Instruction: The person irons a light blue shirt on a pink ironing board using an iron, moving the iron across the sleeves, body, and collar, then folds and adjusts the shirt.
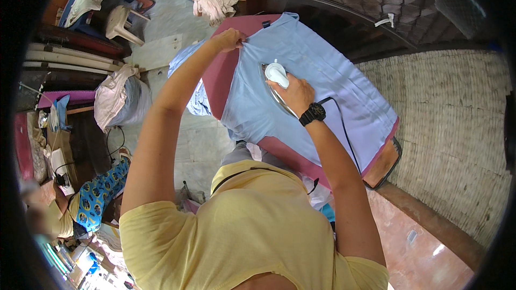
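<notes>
A light blue shirt lies spread over a maroon ironing board. On the shirt rests a clothes iron with a white top, its soleplate against the cloth. My right hand is wrapped round the iron's handle, and a black watch sits on that wrist. My left hand pinches the shirt's edge at the board's far left side. Small creases run through the cloth between that hand and the iron.
The iron's black cord trails over the shirt toward the board's near right end. Cloth bundles stand on the left, near a white plastic stool. Another person is at the lower left. A dark grille door is beyond the board.
</notes>
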`<state>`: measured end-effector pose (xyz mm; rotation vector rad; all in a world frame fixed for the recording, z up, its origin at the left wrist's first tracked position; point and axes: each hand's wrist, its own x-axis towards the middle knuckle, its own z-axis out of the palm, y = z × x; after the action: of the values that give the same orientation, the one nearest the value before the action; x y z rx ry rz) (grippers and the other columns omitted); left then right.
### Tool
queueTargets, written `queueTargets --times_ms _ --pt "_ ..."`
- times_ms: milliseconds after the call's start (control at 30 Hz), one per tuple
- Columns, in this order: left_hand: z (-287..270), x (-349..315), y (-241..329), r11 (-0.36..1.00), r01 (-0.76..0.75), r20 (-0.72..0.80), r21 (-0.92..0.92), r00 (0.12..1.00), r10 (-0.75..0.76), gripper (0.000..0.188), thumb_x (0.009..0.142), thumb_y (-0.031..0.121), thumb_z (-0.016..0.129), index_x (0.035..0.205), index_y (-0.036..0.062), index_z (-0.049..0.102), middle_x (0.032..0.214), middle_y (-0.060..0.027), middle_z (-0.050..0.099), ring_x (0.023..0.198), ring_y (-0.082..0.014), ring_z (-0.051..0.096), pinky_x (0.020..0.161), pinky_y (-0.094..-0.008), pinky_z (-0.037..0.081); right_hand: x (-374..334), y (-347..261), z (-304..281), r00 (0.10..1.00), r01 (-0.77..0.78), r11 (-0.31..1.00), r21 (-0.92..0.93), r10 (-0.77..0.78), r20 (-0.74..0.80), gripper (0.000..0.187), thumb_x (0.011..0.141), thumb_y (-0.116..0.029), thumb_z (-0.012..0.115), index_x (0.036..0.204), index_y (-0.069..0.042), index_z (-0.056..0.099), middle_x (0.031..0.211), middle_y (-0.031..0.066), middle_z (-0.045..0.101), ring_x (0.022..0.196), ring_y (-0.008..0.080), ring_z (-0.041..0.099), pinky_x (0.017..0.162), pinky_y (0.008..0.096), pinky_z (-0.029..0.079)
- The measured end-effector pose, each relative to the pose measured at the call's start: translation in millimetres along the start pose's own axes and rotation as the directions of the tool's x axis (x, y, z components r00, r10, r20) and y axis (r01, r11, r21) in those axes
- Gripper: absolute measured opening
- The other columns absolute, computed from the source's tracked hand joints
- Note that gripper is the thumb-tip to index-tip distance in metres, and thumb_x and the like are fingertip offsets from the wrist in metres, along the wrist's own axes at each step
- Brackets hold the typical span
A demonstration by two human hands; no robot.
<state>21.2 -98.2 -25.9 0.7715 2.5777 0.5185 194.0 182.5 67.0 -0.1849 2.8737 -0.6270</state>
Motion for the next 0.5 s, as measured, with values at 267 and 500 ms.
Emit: queueTargets --times_ms 267,500 --pt "-7 9 25 0.973 -0.195 0.022 0.125 0.981 0.194 0.031 0.076 0.017 0.073 0.101 0.0005 0.065 0.093 -0.0187 0.069 0.093 -0.0376 0.066 0.083 -0.0442 0.051 1 0 -1 1.000 0.013 1.000 0.008 -0.013 -0.019 0.062 0.082 -0.065 0.065 0.098 -0.005 0.069 0.082 0.0206 0.070 0.079 0.0391 0.069 0.071 0.0511 0.053" --pt "12 4 18 0.991 0.063 -0.207 -0.114 0.975 -0.086 0.050 0.067 0.017 0.081 0.110 0.0036 0.060 0.095 -0.0165 0.069 0.094 -0.0359 0.067 0.081 -0.0426 0.054 8 -2 -1 1.000 0.031 0.999 0.031 -0.031 0.003 0.060 0.082 -0.063 0.065 0.096 -0.005 0.070 0.083 0.0212 0.071 0.081 0.0400 0.069 0.073 0.0511 0.054"
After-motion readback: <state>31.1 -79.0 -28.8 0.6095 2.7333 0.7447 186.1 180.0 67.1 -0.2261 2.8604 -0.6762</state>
